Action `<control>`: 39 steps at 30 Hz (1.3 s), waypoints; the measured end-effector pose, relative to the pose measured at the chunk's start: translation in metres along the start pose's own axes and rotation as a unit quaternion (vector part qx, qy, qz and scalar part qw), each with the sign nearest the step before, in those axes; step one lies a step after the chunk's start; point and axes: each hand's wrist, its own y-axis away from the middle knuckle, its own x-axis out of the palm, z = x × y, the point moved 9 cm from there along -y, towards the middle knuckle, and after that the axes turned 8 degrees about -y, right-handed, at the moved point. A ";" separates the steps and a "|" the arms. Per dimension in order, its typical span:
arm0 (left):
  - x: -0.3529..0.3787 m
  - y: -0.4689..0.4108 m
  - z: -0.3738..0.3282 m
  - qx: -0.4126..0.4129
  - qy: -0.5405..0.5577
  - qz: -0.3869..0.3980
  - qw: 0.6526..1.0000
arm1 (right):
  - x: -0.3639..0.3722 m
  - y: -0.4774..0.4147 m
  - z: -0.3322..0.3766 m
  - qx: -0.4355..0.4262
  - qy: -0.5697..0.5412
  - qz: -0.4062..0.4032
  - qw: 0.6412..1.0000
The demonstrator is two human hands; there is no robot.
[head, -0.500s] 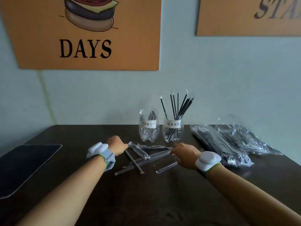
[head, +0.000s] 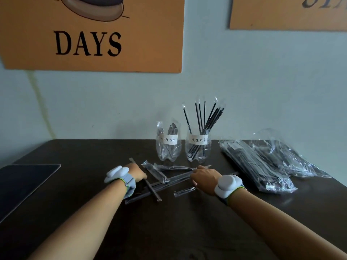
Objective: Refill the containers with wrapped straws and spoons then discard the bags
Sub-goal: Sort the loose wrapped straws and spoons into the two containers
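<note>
Two clear labelled containers stand by the wall: the spoon container (head: 168,149) holds a few wrapped spoons, and the straw container (head: 198,151) holds several black wrapped straws. In front of them lies a loose pile of wrapped straws and spoons (head: 165,182). My left hand (head: 138,173) is curled around one wrapped straw (head: 153,191) that crosses the pile. My right hand (head: 203,178) has its fingers closed on the right end of the long wrapped straws. Two clear bags of stock, the nearer bag (head: 255,166) and the farther bag (head: 285,156), lie at the right.
A dark flat tray or tablet (head: 24,182) lies at the table's left edge. The wall rises just behind the containers, with orange posters (head: 93,34) above. A short wrapped piece (head: 185,191) lies just below my right hand.
My right hand has shifted a little left along the long straws. My left hand has drawn slightly nearer, so the far end of its straw now shows beyond it.
</note>
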 end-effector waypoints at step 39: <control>0.003 0.054 -0.140 0.303 -0.133 0.024 0.943 | -0.095 0.024 -0.090 0.083 -0.811 -0.352 0.460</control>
